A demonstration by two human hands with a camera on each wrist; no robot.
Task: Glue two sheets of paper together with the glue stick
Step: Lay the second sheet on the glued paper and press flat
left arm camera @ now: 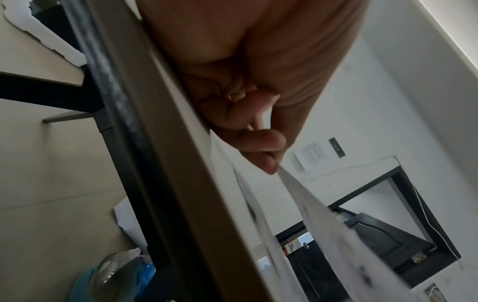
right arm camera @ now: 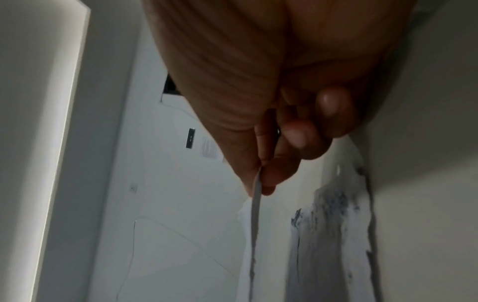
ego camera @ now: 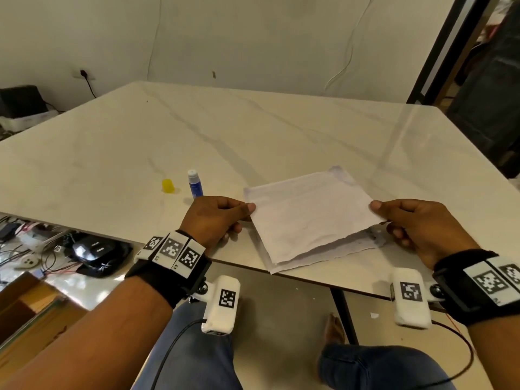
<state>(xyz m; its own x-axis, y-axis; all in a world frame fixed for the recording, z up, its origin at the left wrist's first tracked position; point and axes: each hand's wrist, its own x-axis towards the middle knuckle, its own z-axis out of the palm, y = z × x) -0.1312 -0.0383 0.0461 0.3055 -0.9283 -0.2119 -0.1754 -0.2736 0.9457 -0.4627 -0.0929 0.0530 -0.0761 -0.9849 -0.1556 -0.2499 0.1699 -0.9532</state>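
Paper first: 2 sheets near the front edge of the marble table [ego camera: 253,130], and the upper sheet [ego camera: 309,218] is held up by both hands over the lower sheet [ego camera: 337,253], which lies flat with its near corner poking just past the table edge. Left hand [ego camera: 216,218] pinches the upper sheet's left edge between thumb and fingers, and the left wrist view shows the fingertip [left arm camera: 269,163] clamped right on the paper with that sheet lifted off the tabletop. Right hand [ego camera: 419,226] does the same on the right edge, thumb on top, and the right wrist view shows the paper edge squeezed between thumb and finger. A bit farther back on the left, the glue stick [ego camera: 195,184] stands upright, uncapped, with its yellow cap [ego camera: 168,186] just to its left, not touching.
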